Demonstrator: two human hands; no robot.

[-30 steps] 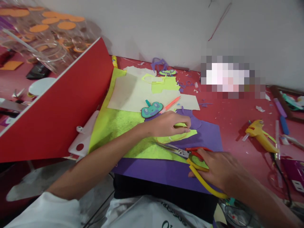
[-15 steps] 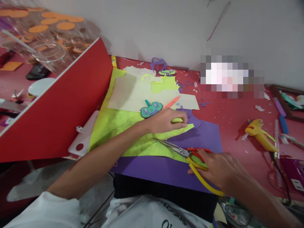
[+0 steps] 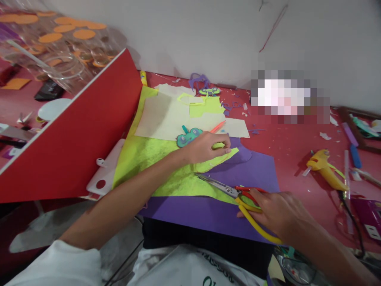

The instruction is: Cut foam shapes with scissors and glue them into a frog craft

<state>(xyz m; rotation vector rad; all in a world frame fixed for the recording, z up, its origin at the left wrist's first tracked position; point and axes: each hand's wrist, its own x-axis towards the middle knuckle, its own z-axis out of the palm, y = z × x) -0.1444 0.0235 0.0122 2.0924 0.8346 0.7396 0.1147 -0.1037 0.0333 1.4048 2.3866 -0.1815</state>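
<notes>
My left hand (image 3: 208, 147) is closed, pinching the edge of a yellow-green sheet (image 3: 166, 174) and lifting a flap of it. In my right hand (image 3: 276, 210) is a pair of scissors (image 3: 222, 186) with red and yellow handles, its blades pointing left at the sheet just below the lifted flap. Purple sheets (image 3: 262, 171) lie under and beside the yellow-green one. Just beyond my left hand sits a green frog-face cutout (image 3: 187, 138), with an orange pen-like stick (image 3: 218, 126) near it. My left hand partly covers the cutout.
A red panel (image 3: 89, 123) leans on the left, with a white case (image 3: 104, 174) beside it. Pale paper (image 3: 163, 115) and scraps lie at the back. On the right are a yellow glue gun (image 3: 326, 169) with its cord and a purple box (image 3: 366, 218).
My left hand has shifted slightly left and away from me, with the lifted flap following it. The scissors have barely moved and stay in my right hand.
</notes>
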